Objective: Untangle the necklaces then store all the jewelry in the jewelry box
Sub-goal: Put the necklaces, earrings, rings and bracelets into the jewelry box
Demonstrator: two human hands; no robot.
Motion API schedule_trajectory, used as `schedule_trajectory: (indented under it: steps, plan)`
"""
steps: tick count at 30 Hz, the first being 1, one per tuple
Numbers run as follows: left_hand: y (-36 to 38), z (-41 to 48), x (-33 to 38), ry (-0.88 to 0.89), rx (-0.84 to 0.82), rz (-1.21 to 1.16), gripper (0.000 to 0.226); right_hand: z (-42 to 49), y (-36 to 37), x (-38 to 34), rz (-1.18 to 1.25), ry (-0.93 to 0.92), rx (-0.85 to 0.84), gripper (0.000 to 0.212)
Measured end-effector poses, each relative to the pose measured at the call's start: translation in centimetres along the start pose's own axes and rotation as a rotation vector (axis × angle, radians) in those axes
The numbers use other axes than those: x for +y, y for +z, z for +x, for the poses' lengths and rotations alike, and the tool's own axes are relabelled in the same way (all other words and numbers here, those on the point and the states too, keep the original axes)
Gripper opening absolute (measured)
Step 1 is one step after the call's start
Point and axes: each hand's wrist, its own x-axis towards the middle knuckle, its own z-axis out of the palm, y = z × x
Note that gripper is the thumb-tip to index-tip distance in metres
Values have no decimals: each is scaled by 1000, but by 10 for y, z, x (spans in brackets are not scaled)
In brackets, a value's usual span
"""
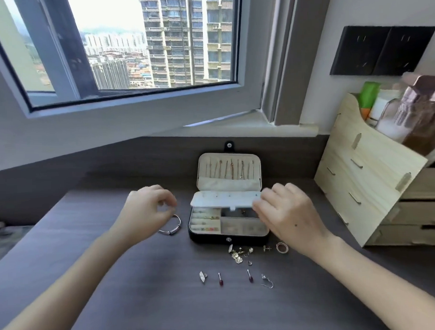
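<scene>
The black jewelry box [206, 236] stands open on the dark table, with several necklaces [227, 168] hanging in its upright lid. My right hand [284, 212] pinches the right end of the white earring panel [222, 199], which sits raised over the compartments. My left hand [149, 209] hovers left of the box with fingers curled, just above a silver bangle [173, 228]; whether it holds anything is unclear. Loose earrings [239, 255] and a ring [281, 247] lie in front of the box. Two red drop earrings [220, 280] lie nearer to me.
A wooden drawer organizer [360, 184] with bottles stands at the right, close to my right hand. A window sill and wall run behind the box. A silver hook earring [267, 280] and a small clip [203, 276] lie on the table's front area.
</scene>
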Motion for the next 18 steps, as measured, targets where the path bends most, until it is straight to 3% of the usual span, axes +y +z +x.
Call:
schedule_trajectory:
  steps: [4,9,13,18]
  plan:
    - [10,-12,-9,-20,-162,292,36,40,12,17,16,234,77,18]
    - [25,-18,-7,-50,-187,379,18,74,49,33,66,471,-92,12]
    - [28,-22,-9,-22,-166,396,15,73,57,30,149,545,-189,38]
    - [5,-12,19,-50,-32,-4,14,47,26,19,323,587,-32,18]
